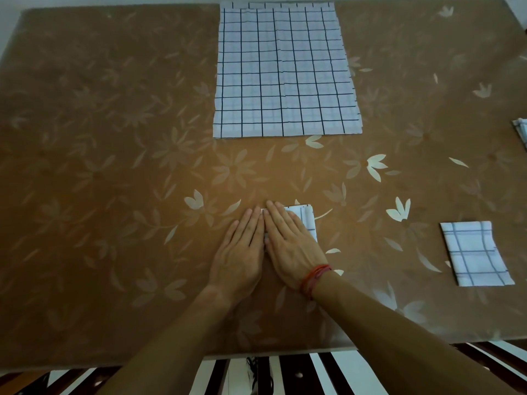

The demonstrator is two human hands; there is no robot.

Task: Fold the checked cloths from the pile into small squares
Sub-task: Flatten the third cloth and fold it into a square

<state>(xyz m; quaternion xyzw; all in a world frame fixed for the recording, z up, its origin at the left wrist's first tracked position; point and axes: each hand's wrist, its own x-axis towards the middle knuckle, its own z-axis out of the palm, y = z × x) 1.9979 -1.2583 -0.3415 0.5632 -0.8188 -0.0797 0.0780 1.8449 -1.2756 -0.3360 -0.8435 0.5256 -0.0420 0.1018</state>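
A wide table (114, 138) under a brown cover printed with pale flowers fills nearly the whole view, and everything else lies on it. Below its near edge runs a band of dark and white stripes (285, 372); what they belong to I cannot tell.

The pile (285, 72) of checked cloths lies flat at the far middle of the table: white with a dark grid, a second edge showing along its top and offset layers at its lower right corner. It is well apart from the hands.

At the right, near the front, sits a folded square (476, 255) of the same checked cloth, lying alone with one corner a little lifted.

Both forearms reach in from the near edge. The left hand (239, 252) and right hand (291, 246) lie palm down, fingers straight and side by side, the two hands touching along their inner edges. The right hand presses flat on a small folded cloth (308, 220) at the front middle of the table – only the cloth's right part and a sliver of its top left edge show past the fingers. The left hand lies just beside it; whether any of the cloth is under that hand I cannot tell.

A further cloth piece (520, 131) is cut off by the right border.

A red thread bracelet (315, 276) circles the right wrist.
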